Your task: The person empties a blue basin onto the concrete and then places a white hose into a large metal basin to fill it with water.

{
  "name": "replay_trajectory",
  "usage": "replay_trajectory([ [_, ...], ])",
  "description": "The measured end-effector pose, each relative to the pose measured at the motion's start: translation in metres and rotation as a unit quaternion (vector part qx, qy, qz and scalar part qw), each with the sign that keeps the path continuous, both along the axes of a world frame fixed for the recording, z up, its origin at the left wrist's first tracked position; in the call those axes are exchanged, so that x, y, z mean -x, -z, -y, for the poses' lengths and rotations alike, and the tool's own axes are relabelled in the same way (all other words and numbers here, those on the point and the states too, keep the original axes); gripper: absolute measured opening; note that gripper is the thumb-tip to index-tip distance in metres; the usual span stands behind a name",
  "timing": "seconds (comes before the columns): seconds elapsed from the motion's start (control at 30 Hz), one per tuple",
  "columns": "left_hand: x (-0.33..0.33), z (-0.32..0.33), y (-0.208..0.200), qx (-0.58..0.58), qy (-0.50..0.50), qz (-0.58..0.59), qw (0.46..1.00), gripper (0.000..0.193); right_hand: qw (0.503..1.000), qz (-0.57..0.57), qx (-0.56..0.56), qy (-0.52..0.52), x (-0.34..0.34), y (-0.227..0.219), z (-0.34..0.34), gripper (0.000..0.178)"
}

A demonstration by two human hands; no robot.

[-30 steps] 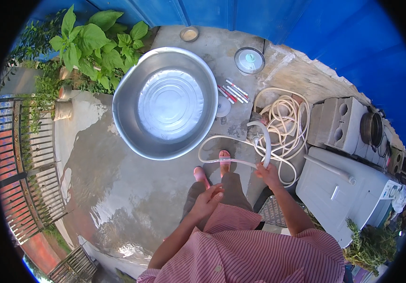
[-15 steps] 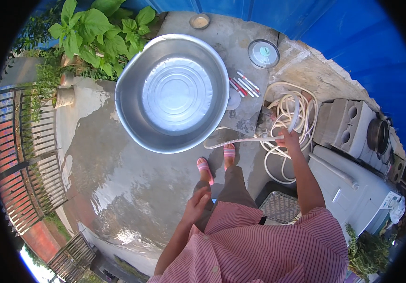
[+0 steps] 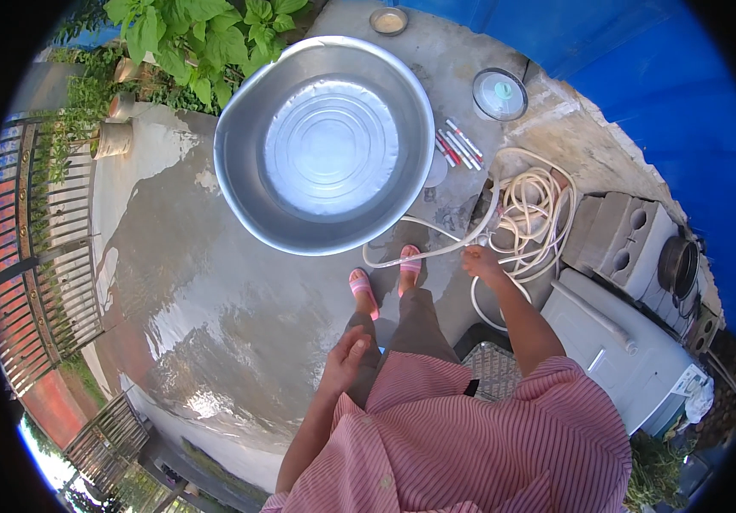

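Two hands in view, and only one is busy. Far left, a dark metal railing [image 3: 38, 282] bends along the rim, and two clay-coloured pots [image 3: 114, 137] sit by the leafy green plants [image 3: 197, 38] at the far edge. Below them the concrete floor [image 3: 197, 299] is wet and glossy, throwing back the light in patches.

Your left hand [image 3: 348, 359] hangs loose beside your thigh, fingers relaxed and half spread, holding nothing, close against the pink striped dress [image 3: 470, 436].

Far and centre sits the big round metal basin [image 3: 325, 141]: grey, shiny, ringed on its flat bottom, with a shallow sheet of clear water glinting inside. Beyond it a small round dish [image 3: 388, 20] rests on the concrete; what it holds is too small to tell. Your pink sandals [image 3: 385, 280] stand just near of the basin's rim.

Right of the basin lie a few thin red and white sticks [image 3: 458, 147] side by side, then a round glass lid [image 3: 499, 92] with a metal rim.

Your right hand [image 3: 479, 261] is closed around the pale hose [image 3: 436, 248], which runs left toward the basin and loops back into a loose coil [image 3: 535, 214] on the ground at right. Further right stand grey hollow blocks [image 3: 620, 239], a dark pot [image 3: 677, 267] and a white boxy machine [image 3: 624, 350], all before a blue wall [image 3: 684, 111].
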State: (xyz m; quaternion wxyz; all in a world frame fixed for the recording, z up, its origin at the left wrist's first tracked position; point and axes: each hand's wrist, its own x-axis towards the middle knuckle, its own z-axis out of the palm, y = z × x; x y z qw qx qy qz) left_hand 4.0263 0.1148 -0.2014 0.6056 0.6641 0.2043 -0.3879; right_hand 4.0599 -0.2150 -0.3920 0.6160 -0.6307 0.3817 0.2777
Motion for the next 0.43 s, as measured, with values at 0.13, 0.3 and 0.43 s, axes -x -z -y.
replay_trajectory([
  [0.13,0.017,-0.016,0.0,0.003,-0.044,-0.006,0.999,0.042,0.996,-0.042,-0.004,-0.077,0.051,-0.007,-0.009,0.018],
  [0.3,0.046,-0.048,-0.006,-0.057,-0.064,-0.005,0.996,0.041,0.981,-0.133,0.031,-0.14,0.077,-0.049,-0.012,0.018],
  [0.43,0.09,-0.084,0.003,-0.075,-0.132,-0.014,0.988,0.041,0.977,-0.143,0.055,-0.15,0.092,-0.055,-0.021,0.022],
])
